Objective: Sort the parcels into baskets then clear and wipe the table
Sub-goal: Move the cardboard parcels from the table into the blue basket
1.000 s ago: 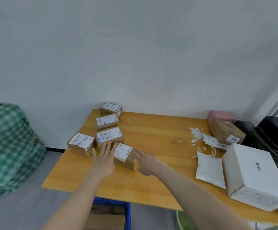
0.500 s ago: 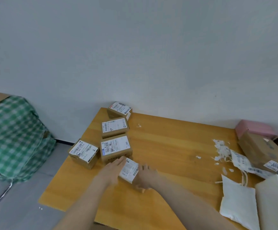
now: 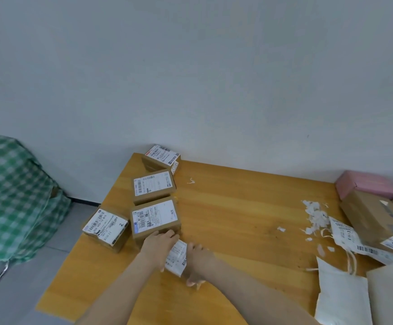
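Desk (image 3: 237,219): wooden, set against the wall, well loaded, so sorting looks early.
Checked cloth (image 3: 15,195): over something bulky on the floor, left of the desk.
Right end: white box (image 3: 392,294), brown box (image 3: 373,219), mailer (image 3: 341,294).
Left end: four parcels (image 3: 155,218) in a loose group, labels up, same layout as a second ago.
Fifth parcel (image 3: 176,256): near the front edge, just in front of that group. A second ago it lay flat under open hands. Now it is tipped up and clasped from both sides.
Left hand (image 3: 158,245) curls over its left side and right hand (image 3: 198,261) wraps its right side.
Reading: grasp made, lift to a basket likely next. No basket in view now.
Scraps (image 3: 315,216): strewn at right, left for the clearing stage.
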The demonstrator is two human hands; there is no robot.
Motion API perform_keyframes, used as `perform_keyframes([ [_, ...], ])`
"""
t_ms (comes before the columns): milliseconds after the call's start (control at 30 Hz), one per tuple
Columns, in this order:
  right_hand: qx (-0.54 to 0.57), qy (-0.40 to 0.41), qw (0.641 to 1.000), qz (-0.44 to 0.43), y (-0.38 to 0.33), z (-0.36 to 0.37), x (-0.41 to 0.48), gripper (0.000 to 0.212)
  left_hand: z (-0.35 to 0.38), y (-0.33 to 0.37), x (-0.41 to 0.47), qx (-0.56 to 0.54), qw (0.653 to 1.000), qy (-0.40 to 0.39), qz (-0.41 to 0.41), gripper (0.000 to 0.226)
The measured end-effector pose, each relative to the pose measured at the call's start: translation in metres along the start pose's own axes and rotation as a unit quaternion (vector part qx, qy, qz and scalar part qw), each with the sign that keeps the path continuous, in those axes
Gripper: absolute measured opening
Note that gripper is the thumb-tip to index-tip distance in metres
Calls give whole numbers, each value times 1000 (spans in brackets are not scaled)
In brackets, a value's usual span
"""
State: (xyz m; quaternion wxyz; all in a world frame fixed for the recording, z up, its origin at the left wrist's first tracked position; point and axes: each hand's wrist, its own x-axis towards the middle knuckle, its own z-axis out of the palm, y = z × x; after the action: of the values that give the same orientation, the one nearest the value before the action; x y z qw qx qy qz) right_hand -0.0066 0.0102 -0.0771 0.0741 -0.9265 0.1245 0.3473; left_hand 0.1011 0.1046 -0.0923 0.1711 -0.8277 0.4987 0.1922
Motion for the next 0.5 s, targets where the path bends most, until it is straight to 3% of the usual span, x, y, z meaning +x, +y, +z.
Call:
perform_keyframes([
  [233, 40, 10, 999, 21, -1, 9, -1, 91, 4, 11, -5, 34, 999, 30, -25, 85],
  [367, 25, 45, 998, 31, 1, 30, -13, 86, 10, 24, -22, 52, 999, 3, -14, 89],
  [500, 18, 78, 996, 44, 7, 45, -33, 85, 13, 43, -52, -21, 1000, 9, -8, 91],
])
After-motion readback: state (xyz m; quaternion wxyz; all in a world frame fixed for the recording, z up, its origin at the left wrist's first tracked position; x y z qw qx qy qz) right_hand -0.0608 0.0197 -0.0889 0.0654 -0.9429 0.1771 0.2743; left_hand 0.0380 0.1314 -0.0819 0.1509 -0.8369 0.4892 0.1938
